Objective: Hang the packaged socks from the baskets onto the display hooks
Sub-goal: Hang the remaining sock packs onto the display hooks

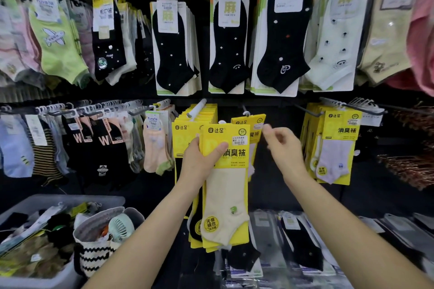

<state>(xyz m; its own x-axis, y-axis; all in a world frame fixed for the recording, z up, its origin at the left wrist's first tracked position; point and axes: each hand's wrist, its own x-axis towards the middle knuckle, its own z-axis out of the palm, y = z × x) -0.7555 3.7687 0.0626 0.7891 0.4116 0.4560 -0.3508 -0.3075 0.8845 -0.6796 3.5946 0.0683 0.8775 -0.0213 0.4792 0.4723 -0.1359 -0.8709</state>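
My left hand (199,159) grips a stack of yellow sock packs (226,185); the front one shows a cream sock. Its thumb lies across the front card. My right hand (283,145) hovers just right of the stack with fingers loosely curled and holds nothing. It is next to a yellow pack (252,124) that hangs on a display hook (245,111). A white hook (197,108) with more yellow packs (187,134) juts out to the left. A grey basket (28,206) with loose sock packs sits at the lower left.
Rows of hung socks fill the wall above and to both sides. A striped woven bag (94,256) with a small fan (122,226) stands beside the basket. Flat packs (303,241) lie on the shelf below my arms. More yellow packs (335,145) hang at right.
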